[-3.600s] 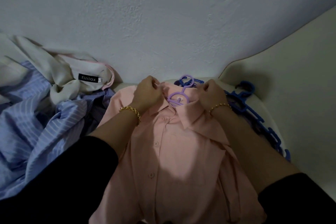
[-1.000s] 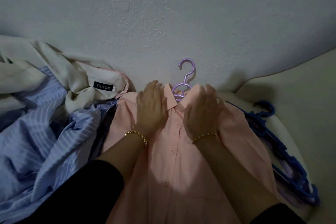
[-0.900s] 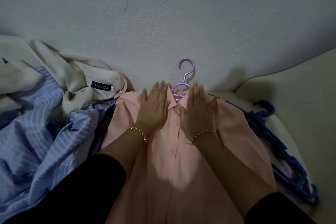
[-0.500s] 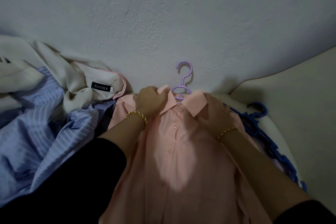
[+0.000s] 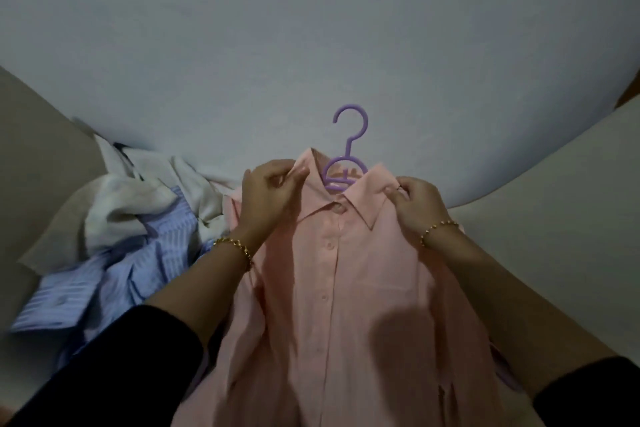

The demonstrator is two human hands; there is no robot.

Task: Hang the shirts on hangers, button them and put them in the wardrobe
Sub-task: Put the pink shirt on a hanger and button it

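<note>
At the collar: left hand (image 5: 268, 198), right hand (image 5: 417, 204) each pinch pink shirt (image 5: 346, 288) | fabric likely light, limp | carry by purple hanger (image 5: 348, 148) hook.

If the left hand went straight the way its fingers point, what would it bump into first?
The left hand pinches the collar of the pink button-up shirt. Its fingers point rightward, so beyond the collar it would probably meet the purple plastic hanger, though depth is hard to judge.

wall (image 5: 311, 28): pale, rough-textured | right beige surface (image 5: 554, 236): smooth | left beige surface (image 5: 34, 156): dim
</note>
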